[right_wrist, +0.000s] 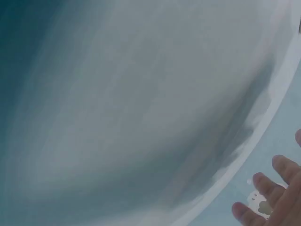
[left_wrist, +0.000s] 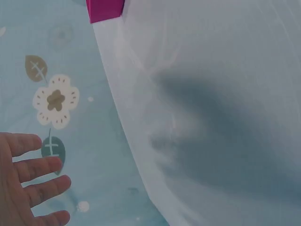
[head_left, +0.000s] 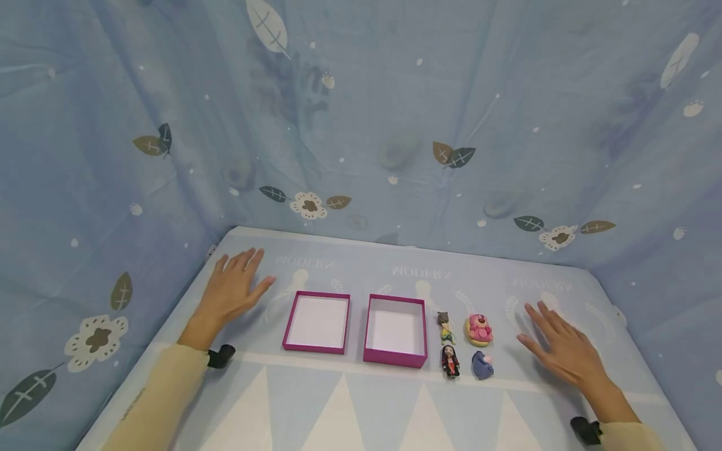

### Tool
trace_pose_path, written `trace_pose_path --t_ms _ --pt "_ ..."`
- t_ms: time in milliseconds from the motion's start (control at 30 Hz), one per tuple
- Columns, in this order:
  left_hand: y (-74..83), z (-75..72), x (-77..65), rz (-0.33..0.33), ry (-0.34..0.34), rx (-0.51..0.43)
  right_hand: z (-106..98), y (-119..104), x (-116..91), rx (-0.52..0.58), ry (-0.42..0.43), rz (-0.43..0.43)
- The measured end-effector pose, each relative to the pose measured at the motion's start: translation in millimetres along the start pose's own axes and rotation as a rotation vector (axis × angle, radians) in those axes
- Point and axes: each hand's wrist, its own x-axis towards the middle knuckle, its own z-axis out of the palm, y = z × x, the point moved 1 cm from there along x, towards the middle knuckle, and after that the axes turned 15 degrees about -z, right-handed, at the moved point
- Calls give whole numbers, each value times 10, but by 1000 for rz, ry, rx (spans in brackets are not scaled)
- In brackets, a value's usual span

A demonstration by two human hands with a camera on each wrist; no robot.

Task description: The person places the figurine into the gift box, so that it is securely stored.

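Observation:
My left hand (head_left: 230,294) is at the table's left side, fingers spread and holding nothing. The nearest thing to it is a shallow square lid (head_left: 317,321) with a magenta rim and white inside. Right of the lid stands a deeper magenta box (head_left: 397,327), its white inside showing. My right hand (head_left: 566,351), fingers also extended, is at the right side with nothing in it. Between box and right hand are a pink bear figurine (head_left: 479,329), a blue-purple figurine (head_left: 482,365), a long-haired doll figurine (head_left: 450,361) and a grey-topped figurine (head_left: 445,327).
A pale blue table (head_left: 350,401) with white triangles and printed lettering bears everything. Patterned blue curtains (head_left: 361,125) rise behind it and at both sides. Dark wrist straps (head_left: 221,356) show at the cuffs.

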Motion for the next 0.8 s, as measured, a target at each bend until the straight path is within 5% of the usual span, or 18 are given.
trace_pose_path --t_ms 533,800 --pt "306 65 -66 52 25 -78 29 -207 164 185 100 -166" --pt "479 132 -139 102 84 -172 66 -316 235 269 95 -171"
